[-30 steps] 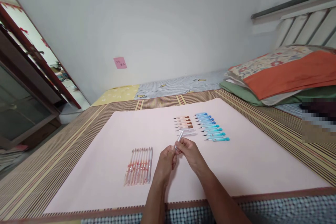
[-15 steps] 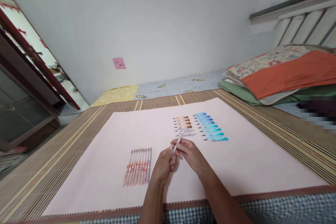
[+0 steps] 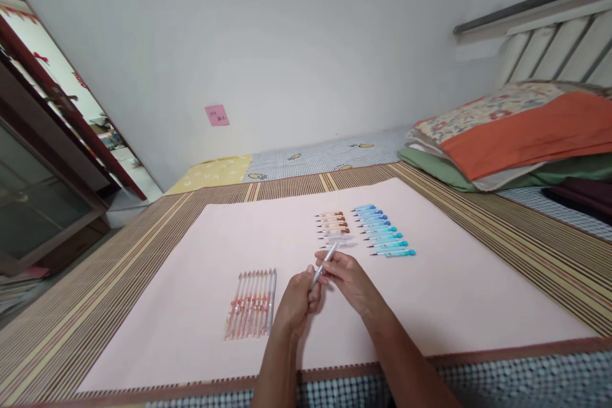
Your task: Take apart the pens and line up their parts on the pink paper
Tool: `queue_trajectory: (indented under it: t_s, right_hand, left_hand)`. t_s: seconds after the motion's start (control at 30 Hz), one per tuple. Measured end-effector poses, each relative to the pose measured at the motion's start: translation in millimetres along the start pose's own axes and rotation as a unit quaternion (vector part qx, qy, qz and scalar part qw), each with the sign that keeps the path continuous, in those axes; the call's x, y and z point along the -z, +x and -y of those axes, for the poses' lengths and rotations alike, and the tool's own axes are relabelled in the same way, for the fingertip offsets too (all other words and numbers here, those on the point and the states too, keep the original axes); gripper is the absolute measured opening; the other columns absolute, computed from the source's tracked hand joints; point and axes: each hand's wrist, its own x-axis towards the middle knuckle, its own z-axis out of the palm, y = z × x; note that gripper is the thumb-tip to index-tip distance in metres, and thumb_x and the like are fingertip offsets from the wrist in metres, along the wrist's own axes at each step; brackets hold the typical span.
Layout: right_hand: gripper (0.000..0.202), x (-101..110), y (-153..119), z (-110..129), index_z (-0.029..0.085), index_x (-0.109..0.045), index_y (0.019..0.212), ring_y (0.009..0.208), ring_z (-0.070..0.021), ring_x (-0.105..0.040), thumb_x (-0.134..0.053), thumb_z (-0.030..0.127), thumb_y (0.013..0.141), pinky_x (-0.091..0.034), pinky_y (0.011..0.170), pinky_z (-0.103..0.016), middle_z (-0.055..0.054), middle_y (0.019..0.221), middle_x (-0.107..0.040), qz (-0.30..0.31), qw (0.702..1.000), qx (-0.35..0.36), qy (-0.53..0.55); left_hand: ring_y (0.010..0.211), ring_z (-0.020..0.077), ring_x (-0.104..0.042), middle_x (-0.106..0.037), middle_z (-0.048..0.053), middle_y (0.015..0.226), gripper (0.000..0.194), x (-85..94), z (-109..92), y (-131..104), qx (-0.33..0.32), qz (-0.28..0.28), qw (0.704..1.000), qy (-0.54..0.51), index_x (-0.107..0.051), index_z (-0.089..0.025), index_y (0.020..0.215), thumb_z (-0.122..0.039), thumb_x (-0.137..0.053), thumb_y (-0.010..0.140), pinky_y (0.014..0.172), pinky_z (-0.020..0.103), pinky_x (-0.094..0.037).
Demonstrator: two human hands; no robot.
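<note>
Two bare hands holding a slim pale pen (image 3: 329,255) above a pink sheet (image 3: 191,268), just below the centre of the frame. The long axis of the pen slants from lower left to upper right, its upper end directed toward the pale pens (image 3: 337,239) just beyond; which end bears the writing tip cannot be told. The left hand (image 3: 297,298) is closed about the lower end, and the right hand (image 3: 345,273) pinches the shaft higher up; each grip is thus closed on the same pen. Lower left of centre, a row of pink-patterned pens (image 3: 252,303) lies side by side, tips toward the top of the frame, axes leaning slightly right. Right of centre, the brown-ended pens (image 3: 333,223) and, beside them, the column of blue-ended pens (image 3: 385,231) lie nearly horizontal, dark tips to the left. The sheet rests on a striped mat (image 3: 95,296).
</note>
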Motion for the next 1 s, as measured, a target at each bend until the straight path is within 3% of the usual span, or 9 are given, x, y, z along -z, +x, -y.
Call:
queue_trajectory:
  t_s: [0.07,0.2,0.27,0.37,0.47,0.6,0.83,1.0]
  right_hand:
    - [0.039,-1,0,1,0.018,-0.073,0.097,0.059,-0.0112,-0.053,-0.085,0.044,0.069,-0.041,0.063,-0.029,-0.002,0.082,-0.069,-0.018,1.0,0.002,-0.001]
    - [0.039,-3,2,-3,0.018,-0.066,0.077,0.053,-0.0105,-0.046,-0.086,0.051,0.068,-0.035,0.055,-0.027,0.004,0.057,-0.057,-0.046,0.996,0.014,-0.073]
    - [0.042,-2,4,-6,0.018,-0.065,0.074,0.053,-0.0107,-0.047,-0.089,0.051,0.063,-0.035,0.055,-0.027,0.004,0.056,-0.056,-0.062,0.995,0.019,-0.082]
    - [0.046,1,8,-9,0.018,-0.068,0.075,0.053,-0.0099,-0.044,-0.091,0.053,0.057,-0.033,0.054,-0.027,0.005,0.056,-0.055,-0.133,0.987,0.035,-0.084]
    - [0.045,5,10,-11,0.018,-0.068,0.074,0.051,-0.0093,-0.039,-0.09,0.055,0.057,-0.029,0.053,-0.027,0.006,0.052,-0.05,-0.174,0.98,0.045,-0.081]
    - [0.044,5,8,-11,0.019,-0.07,0.079,0.055,-0.0106,-0.043,-0.09,0.052,0.058,-0.032,0.056,-0.028,0.005,0.057,-0.054,-0.158,0.985,0.044,-0.046]
    - [0.051,2,6,-6,0.02,-0.074,0.097,0.069,-0.0132,-0.058,-0.095,0.04,0.054,-0.041,0.063,-0.027,-0.003,0.087,-0.074,-0.118,0.993,0.02,0.016]
    - [0.042,4,9,-10,0.017,-0.068,0.071,0.047,-0.0096,-0.046,-0.086,0.055,0.064,-0.029,0.046,-0.026,0.002,0.055,-0.061,-0.144,0.989,0.008,-0.044]
  left_hand:
    - [0.043,0.0041,-0.014,-0.028,-0.012,0.049,0.061,-0.3,0,0,-0.001,0.0,1.0,-0.003,-0.061,-0.015,0.078,-0.076,-0.063,0.076,0.047,0.026,-0.006]
    - [0.043,0.004,-0.015,-0.028,-0.011,0.048,0.061,-1.8,-1,-1,-0.008,-0.003,1.0,0.009,-0.061,-0.014,0.077,-0.075,-0.064,0.076,0.046,0.026,-0.006]
    - [0.042,0.0037,-0.015,-0.03,-0.011,0.047,0.06,-1.7,-2,-1,-0.01,-0.004,1.0,0.009,-0.06,-0.014,0.077,-0.074,-0.063,0.077,0.045,0.026,-0.006]
    - [0.041,0.0037,-0.02,-0.038,-0.01,0.048,0.057,-0.3,-2,1,-0.022,-0.033,0.999,0.002,-0.062,-0.014,0.089,-0.07,-0.067,0.077,0.044,0.024,-0.009]
    - [0.041,0.0038,-0.031,-0.052,-0.008,0.053,0.056,0.9,0,3,-0.056,-0.079,0.995,0.008,-0.061,-0.016,0.102,-0.056,-0.082,0.068,0.045,0.021,-0.016]
    - [0.038,0.0038,-0.037,-0.064,-0.002,0.058,0.047,0.4,3,8,-0.11,-0.126,0.986,0.0,-0.061,-0.016,0.081,-0.057,-0.079,0.069,0.043,0.021,-0.02]
    - [0.031,0.0059,-0.032,-0.05,-0.003,0.039,0.062,2.8,6,12,-0.06,-0.215,0.975,0.01,-0.066,-0.014,0.068,-0.076,-0.067,0.07,0.038,0.023,-0.014]
    - [0.032,0.0061,-0.029,-0.042,-0.005,0.034,0.064,2.8,4,11,-0.063,-0.24,0.969,0.023,-0.064,-0.015,0.058,-0.078,-0.068,0.067,0.038,0.023,-0.015]
